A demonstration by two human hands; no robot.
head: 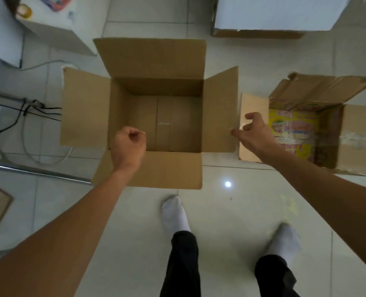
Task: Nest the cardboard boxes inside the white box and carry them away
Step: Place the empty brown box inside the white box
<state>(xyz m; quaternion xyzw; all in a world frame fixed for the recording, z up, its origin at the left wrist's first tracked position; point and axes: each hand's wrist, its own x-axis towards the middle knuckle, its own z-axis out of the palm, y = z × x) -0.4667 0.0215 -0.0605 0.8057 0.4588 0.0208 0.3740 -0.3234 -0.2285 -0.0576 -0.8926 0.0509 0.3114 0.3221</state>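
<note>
Both hands hang over the big cardboard box (156, 116), my landmark for everything else: my left hand (128, 144) is curled into a loose fist above its near edge and grips nothing, while my right hand (254, 133) has its fingers half curled, the thumb and fingertips at the outer edge of the box's right flap; I cannot tell whether they actually pinch it. That box stands on the tiled floor (231, 211) with all four flaps spread and nothing inside. Beyond it, to the far right, I see the white box (274, 16), partly out of frame. Just right of the big box sits a smaller, worn cardboard box (332, 133), open, with yellow printed packaging (293, 133) inside. Nearer than the big box are two feet in white socks (175, 213).
</note>
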